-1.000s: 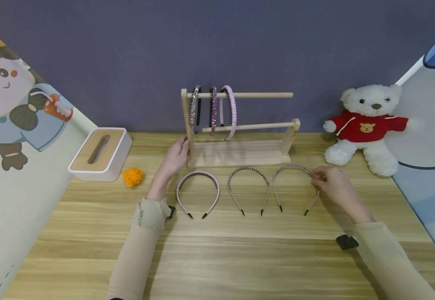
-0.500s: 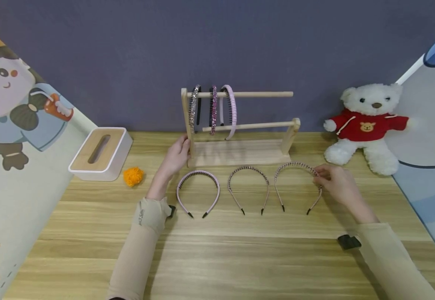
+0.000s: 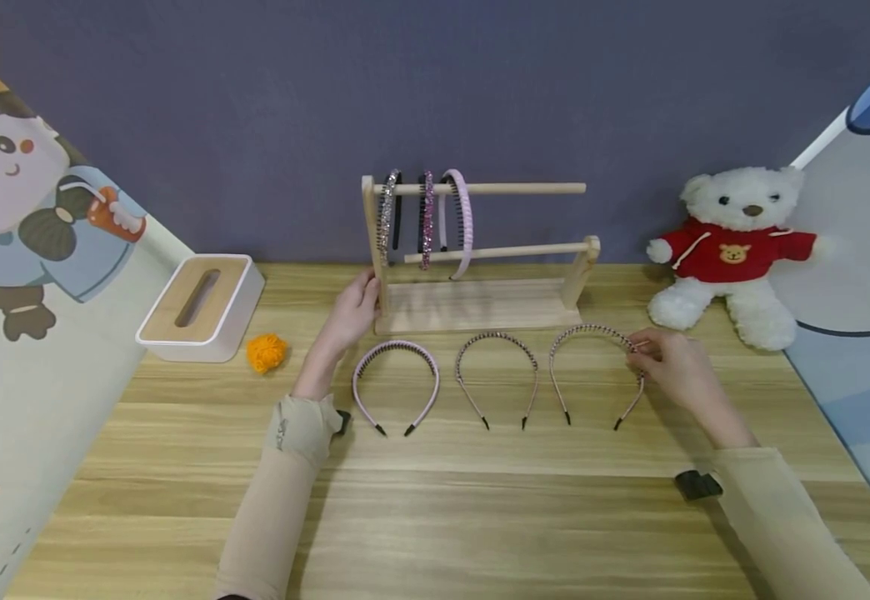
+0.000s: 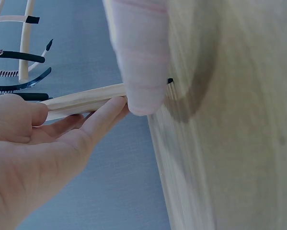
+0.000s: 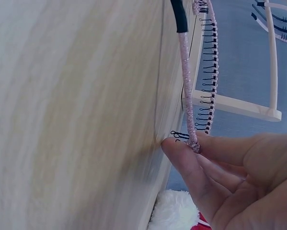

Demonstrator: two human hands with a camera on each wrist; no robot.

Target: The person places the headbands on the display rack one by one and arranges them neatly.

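A wooden headband rack [image 3: 480,305] stands against the dark wall, and my left hand [image 3: 352,312] grips its left upright. The left wrist view shows thumb and fingers on either side of that post [image 4: 86,98]. My right hand [image 3: 673,372] pinches the right side of a thin pink headband [image 3: 592,327], the rightmost of three in a row. Seen from the right wrist, this headband [image 5: 186,72] has small black comb teeth, and thumb and fingertip hold its glittery band. Beside it lie another thin headband [image 3: 497,335] and a wider lilac one [image 3: 396,344].
On the rack's upper bar hang a silver headband [image 3: 386,218], a magenta one [image 3: 427,221] and a pale pink one [image 3: 465,218]. A tissue box [image 3: 236,312] and an orange yarn ball [image 3: 266,354] are at left. A white teddy bear [image 3: 738,250] sits at right.
Over the first half second my right hand slid its headband slightly right and away from me. Since then it has hardly moved. My left hand keeps its grip on the rack.
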